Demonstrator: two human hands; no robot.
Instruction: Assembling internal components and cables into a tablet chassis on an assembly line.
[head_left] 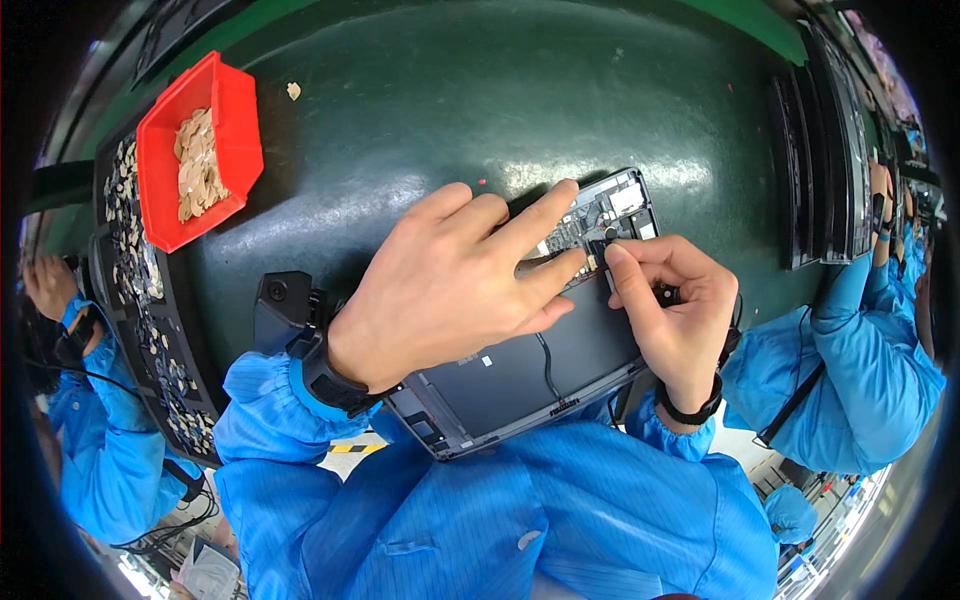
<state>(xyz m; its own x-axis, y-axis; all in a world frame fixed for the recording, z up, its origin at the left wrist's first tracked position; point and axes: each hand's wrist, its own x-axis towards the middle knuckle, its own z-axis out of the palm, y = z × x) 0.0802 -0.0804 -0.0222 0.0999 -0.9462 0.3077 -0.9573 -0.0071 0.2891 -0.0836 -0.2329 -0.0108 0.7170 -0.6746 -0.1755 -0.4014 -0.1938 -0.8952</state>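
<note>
While opened flat, dark laptop base (530, 370), right hand (675, 310) pinching a small part (611, 233), left hand (450, 285) spread.

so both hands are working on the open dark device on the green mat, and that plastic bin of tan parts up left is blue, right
Not quite: the plastic bin is red, not blue, as the head view shows. The rest holds: the left hand and right hand both rest on the open dark device on the green mat, and the bin of tan parts sits at upper left.

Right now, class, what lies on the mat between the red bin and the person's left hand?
In the head view, only bare dark green mat separates the red bin from the left hand.
</note>
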